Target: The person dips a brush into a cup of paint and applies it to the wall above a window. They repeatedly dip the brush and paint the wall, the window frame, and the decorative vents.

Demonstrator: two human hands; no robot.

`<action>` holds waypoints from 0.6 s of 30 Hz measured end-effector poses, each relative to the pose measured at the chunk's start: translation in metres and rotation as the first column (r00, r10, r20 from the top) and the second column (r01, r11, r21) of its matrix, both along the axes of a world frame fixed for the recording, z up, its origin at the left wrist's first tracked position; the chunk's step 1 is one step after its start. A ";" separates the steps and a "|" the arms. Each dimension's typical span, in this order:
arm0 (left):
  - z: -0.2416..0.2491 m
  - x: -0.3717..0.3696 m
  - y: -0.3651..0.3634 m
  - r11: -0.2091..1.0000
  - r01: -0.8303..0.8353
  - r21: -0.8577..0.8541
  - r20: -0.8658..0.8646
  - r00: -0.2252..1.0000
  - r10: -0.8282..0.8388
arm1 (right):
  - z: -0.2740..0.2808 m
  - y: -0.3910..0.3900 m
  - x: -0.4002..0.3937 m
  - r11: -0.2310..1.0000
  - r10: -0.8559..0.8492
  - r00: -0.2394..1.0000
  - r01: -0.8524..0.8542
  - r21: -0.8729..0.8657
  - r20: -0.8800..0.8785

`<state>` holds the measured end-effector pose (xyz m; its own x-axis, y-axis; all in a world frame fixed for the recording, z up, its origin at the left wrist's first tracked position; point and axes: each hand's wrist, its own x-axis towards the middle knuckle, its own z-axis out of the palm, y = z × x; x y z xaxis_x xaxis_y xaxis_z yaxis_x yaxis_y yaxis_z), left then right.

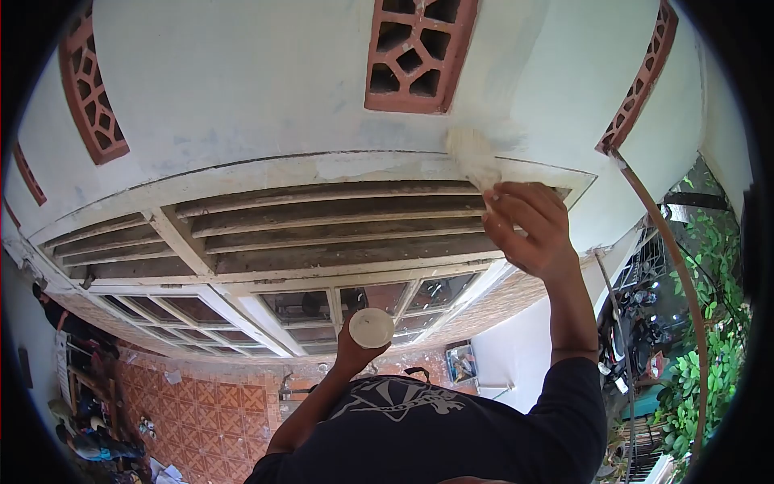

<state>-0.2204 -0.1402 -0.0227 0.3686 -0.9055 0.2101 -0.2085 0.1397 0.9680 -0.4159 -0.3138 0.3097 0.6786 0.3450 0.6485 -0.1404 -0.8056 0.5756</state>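
1. Cup (372,327) at six o'clock, open side showing, pale inside; the left hand (348,350) curls around its side.
2. Brush (472,155) between one and two o'clock, bristles seemingly against the wall (242,81), by the louvred frame (363,167) (a red lattice vent (405,102) sits near twelve).
3. Right hand (534,230) near three o'clock, fingers partly bent, pinching the brush. Likely step: coating the wall; another stroke would need a steady wrist.

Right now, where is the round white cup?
In the head view, the round white cup is below centre, in the left hand, in front of the white-framed window.
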 end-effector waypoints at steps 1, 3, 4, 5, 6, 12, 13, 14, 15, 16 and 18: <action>-0.001 0.000 0.000 0.999 -0.028 -0.021 0.001 1.000 0.028 | -0.001 0.000 -0.002 1.000 -0.001 1.000 0.002 0.029 -0.027; 0.000 0.000 -0.001 0.998 -0.051 -0.042 0.003 0.999 0.051 | 0.005 0.000 -0.005 0.997 0.023 0.999 -0.020 0.075 -0.039; 0.002 0.000 0.000 0.998 -0.049 -0.029 0.004 0.999 0.049 | 0.010 -0.002 -0.004 0.993 0.045 0.998 -0.041 0.109 -0.037; 0.005 0.000 0.001 0.999 -0.044 -0.016 0.006 0.999 0.044 | 0.016 -0.005 -0.005 0.988 0.065 0.997 -0.060 0.143 -0.032; 0.009 0.000 0.001 0.999 -0.035 -0.016 0.011 0.999 0.035 | 0.024 -0.009 -0.007 0.986 0.050 0.998 -0.046 0.159 -0.027; 0.013 -0.001 0.001 0.999 -0.014 -0.029 -0.036 0.999 0.013 | 0.061 -0.020 -0.015 0.997 0.069 0.984 -0.074 0.026 0.162; 0.011 0.000 0.001 0.999 -0.028 -0.040 -0.021 0.999 0.028 | 0.062 -0.021 -0.017 0.997 0.066 0.984 -0.071 0.026 0.164; 0.009 0.001 0.001 0.998 -0.044 -0.050 -0.007 0.999 0.043 | 0.062 -0.023 -0.018 0.997 0.055 0.975 -0.042 -0.064 0.216; 0.009 0.002 0.001 0.998 -0.042 -0.049 -0.009 0.999 0.042 | 0.062 -0.024 -0.020 0.988 0.048 0.963 -0.007 -0.151 0.266; 0.010 0.003 0.000 0.998 -0.042 -0.039 0.016 0.999 0.042 | 0.060 -0.025 -0.021 0.992 0.021 0.967 0.011 -0.122 0.255; 0.009 0.003 0.001 0.999 -0.040 -0.027 0.041 0.998 0.041 | 0.046 -0.026 -0.024 0.996 -0.014 0.982 0.032 -0.088 0.190</action>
<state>-0.2178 -0.1394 -0.0138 0.3953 -0.8839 0.2497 -0.2550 0.1556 0.9544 -0.4394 -0.3397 0.3555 0.5550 0.3938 0.7327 -0.2717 -0.7467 0.6071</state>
